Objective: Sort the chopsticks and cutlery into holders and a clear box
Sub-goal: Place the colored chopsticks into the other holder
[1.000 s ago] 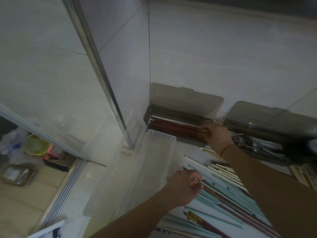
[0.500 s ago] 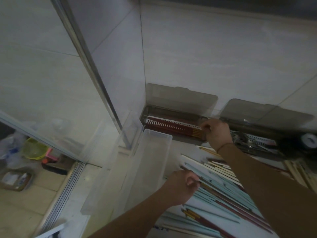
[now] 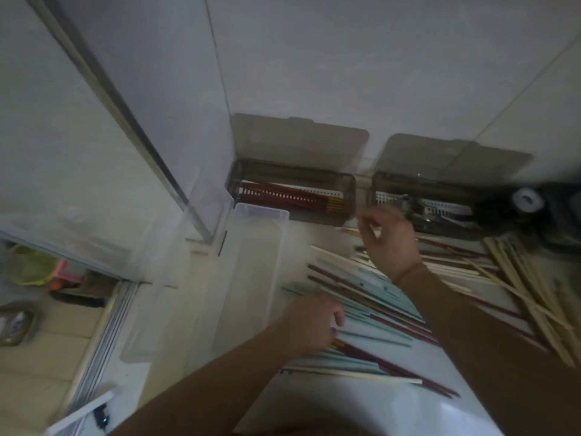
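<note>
My right hand (image 3: 390,243) hovers between the two dark holders, fingers loosely curled, with nothing in it. The left holder (image 3: 345,187) has its lid up and contains dark red chopsticks (image 3: 283,198). In the right holder (image 3: 377,187), also open, lies metal cutlery (image 3: 421,209). My left hand (image 3: 309,322) lies on the pile of loose chopsticks (image 3: 386,313), fingers curled round teal ones. The clear box (image 3: 251,278) stands just left of that hand, and it looks empty.
Pale bamboo chopsticks (image 3: 528,284) lie heaped at the right. A dark object with a white round cap (image 3: 528,199) sits beyond the right holder. Tiled walls close off the back and left, and the counter drops to the floor at the left.
My right hand has come back out of the left holder and moved right, leaving the red chopsticks inside. My left hand has shifted slightly on the pile.
</note>
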Tool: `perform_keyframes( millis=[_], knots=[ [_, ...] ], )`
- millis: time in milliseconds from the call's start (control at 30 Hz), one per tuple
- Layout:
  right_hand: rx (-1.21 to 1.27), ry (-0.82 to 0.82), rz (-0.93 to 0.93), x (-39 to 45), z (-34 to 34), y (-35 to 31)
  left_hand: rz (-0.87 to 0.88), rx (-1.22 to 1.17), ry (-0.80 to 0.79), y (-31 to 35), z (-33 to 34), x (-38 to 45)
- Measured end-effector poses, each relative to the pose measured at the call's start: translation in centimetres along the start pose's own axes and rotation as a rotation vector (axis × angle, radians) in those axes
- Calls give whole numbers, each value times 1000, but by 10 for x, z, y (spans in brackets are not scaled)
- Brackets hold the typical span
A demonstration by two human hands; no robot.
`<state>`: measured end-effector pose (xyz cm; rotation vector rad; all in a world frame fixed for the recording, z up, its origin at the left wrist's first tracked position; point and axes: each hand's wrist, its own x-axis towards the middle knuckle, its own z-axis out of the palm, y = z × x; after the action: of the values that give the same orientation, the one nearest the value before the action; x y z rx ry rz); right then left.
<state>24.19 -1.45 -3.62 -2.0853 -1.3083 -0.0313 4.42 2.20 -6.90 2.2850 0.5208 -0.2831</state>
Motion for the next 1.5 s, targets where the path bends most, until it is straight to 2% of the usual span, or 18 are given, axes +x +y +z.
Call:
perform_keyframes(
  millis=[100, 233, 367, 533, 667, 800, 867, 933, 1000, 1033, 1133, 1200, 1233, 1333, 1400, 1500],
  knots=[
    [38, -122, -7, -68, -14, 4, 28, 131, -4, 6, 6, -5],
    [-79, -245, -29, -154, -27, 8, 76, 255, -22, 9, 10, -7],
    [-196, -310, 14, -196, -27, 3, 108, 432, -25, 8, 11, -6],
    [-326, -282, 8, -203, -20, 3, 154, 502, -8, 14, 11, -8],
    [-387, -192, -14, -192, -26, 3, 158, 424, 102, 12, -1, -7],
    [-391, -166, 46, -179, -45, 17, 244, 504, 278, 13, -23, -5],
    [-261, -170, 107, -174, -55, 28, 256, 495, 346, 10, -40, -3],
    [2, -200, 271, -166, -65, 34, 242, 427, 408, 4, -56, -1],
    [381, -168, 473, -154, -72, 32, 187, 340, 454, -3, -67, -1],
    [621, -99, 559, -146, -74, 30, 150, 286, 474, -5, -70, -1],
    [1399, 31, 692, -117, -76, 21, 92, 134, 528, -7, -67, -3],
    [1596, 42, 698, -95, -64, 13, 89, 43, 553, -4, -61, -2],
    [1555, 24, 692, -84, -56, 5, 84, -2, 560, -2, -57, 0],
    [1077, -96, 542, -60, -28, -29, 78, -139, 591, 7, -47, 6],
    [903, -206, 451, -49, -9, -46, 80, -195, 571, 12, -42, 9],
    [691, -269, 345, -24, 8, -56, 56, -176, 401, 18, -38, 12]
  ],
)
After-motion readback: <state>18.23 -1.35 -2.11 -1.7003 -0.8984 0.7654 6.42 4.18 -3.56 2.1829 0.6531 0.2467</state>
